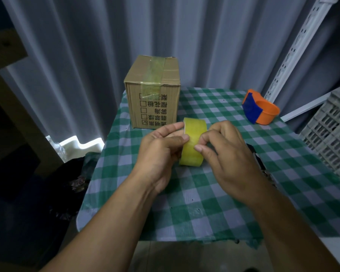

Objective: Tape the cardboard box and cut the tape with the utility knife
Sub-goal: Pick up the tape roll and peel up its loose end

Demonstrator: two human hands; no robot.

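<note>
A yellow tape roll (193,142) is held upright above the checked tablecloth (204,203). My left hand (161,152) grips it from the left, thumb on its outer face. My right hand (226,154) touches the roll's right side with fingertips pressed against the tape surface. The cardboard box (155,91) stands at the table's far left, with a strip of yellowish tape running over its top and down its front. A dark object (256,154) lies partly hidden under my right hand; I cannot tell what it is.
An orange and blue tape dispenser (260,107) sits at the table's far right. A grey plastic crate (332,134) stands beyond the right edge. A white curtain (165,36) hangs behind the table. White foam (77,146) lies to the left below.
</note>
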